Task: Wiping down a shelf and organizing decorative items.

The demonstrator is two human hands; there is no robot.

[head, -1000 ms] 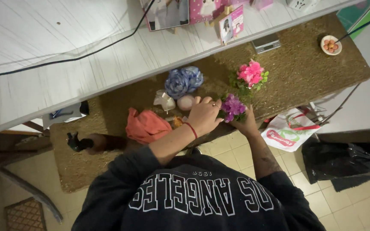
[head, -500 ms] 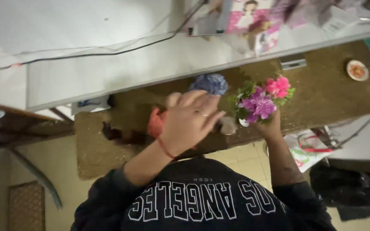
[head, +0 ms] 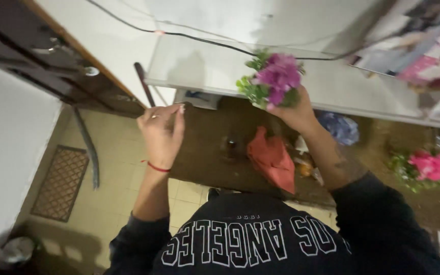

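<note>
Dim indoors, lit from above and brightest on the pale white shelf board (head: 301, 91), with mild glare there. Motion-blurred throughout, worst on the bunch of purple artificial flowers (head: 276, 79) and the pink flower posy (head: 431, 167) at right. Deep shadow over the brown speckled counter (head: 210, 147); stretched and smeared toward the edges.

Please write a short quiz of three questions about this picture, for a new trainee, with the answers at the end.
1. True or false: the right hand holds the purple flower bunch raised above the brown counter.
2. What lies on the counter closest below that bunch? A) orange cloth B) white plate C) black cable
3. Fill in: the left hand wears a thin ____ string on its wrist.

Key: 1 true; 2 A, the orange cloth; 3 red.
</note>
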